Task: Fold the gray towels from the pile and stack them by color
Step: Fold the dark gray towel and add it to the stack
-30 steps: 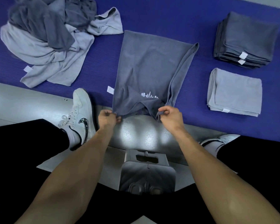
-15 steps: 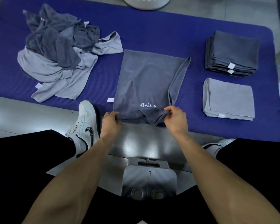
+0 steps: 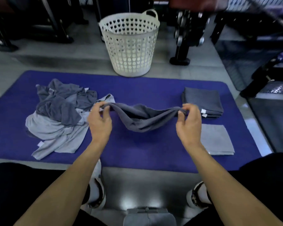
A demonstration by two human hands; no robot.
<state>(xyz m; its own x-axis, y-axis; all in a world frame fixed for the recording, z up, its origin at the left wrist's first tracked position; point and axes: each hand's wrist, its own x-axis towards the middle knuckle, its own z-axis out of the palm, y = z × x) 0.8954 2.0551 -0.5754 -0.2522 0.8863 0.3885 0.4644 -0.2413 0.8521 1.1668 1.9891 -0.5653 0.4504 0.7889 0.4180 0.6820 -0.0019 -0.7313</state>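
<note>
- The dark gray towel (image 3: 142, 119), which a second ago lay spread flat on the blue mat (image 3: 137, 154) with its near edge pinched at both corners, is now lifted clear of the mat and hangs in a sagging swag between the two hands.
- The left hand (image 3: 100, 123) pinches one end of the towel between thumb and curled fingers; the right hand (image 3: 189, 123) pinches the other end the same way, so both hands are closed on the cloth.
- The hands have moved away from the body and up, from the near edge of the mat to above its middle, and they are further apart than before.
- The view has tilted up as well: a white laundry basket (image 3: 129, 46) beyond the mat now shows.
- In my judgement this is the carry-over of a fold: the near edge is being brought towards the far edge, to halve the towel.
- The pile (image 3: 59, 115) of unfolded dark and light gray towels lies on the left of the mat, as before, so much work remains.
- The dark gray stack (image 3: 203, 101) sits at the far right, and the folded light gray towel (image 3: 216, 139) lies just in front of it; neither has shifted.
- Once folded, this towel should belong on the dark gray stack.
</note>
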